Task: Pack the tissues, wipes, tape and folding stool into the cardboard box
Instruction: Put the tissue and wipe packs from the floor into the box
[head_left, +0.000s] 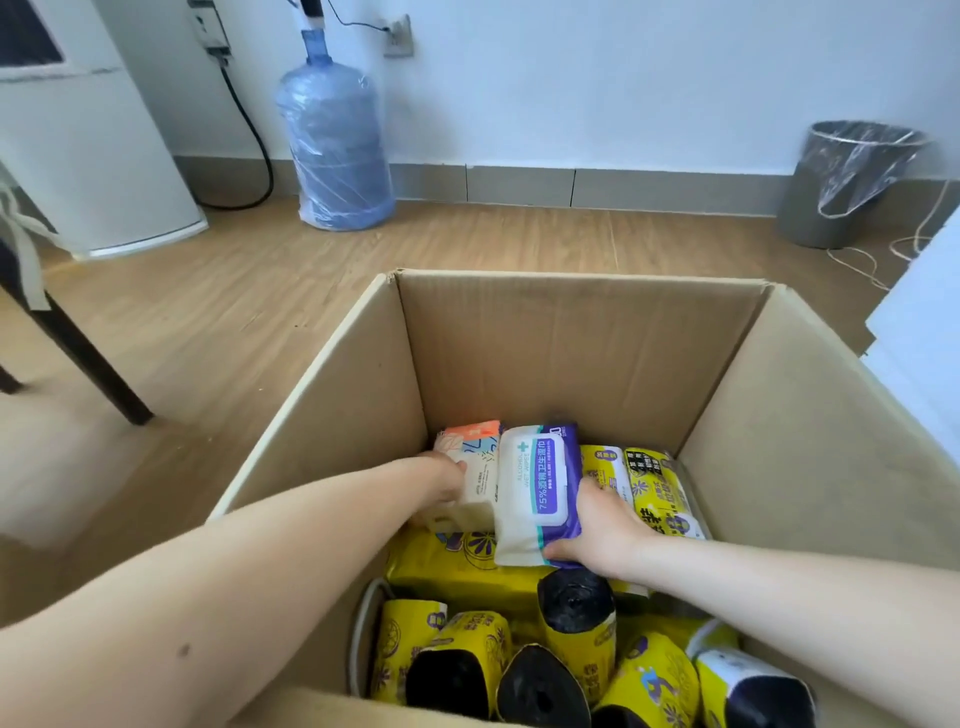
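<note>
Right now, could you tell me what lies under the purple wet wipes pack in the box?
The wet wipes pack rests on a yellow tissue pack. The right hand grips its edge. Anything deeper is covered.

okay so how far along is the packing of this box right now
Done: yellow packs and black rolls already lie in the box. In hand: the right hand holds the wipes and the left hand a tissue pack, both down inside the box. Left: no tape or folding stool is visible anywhere, so those seem still to come.
</note>
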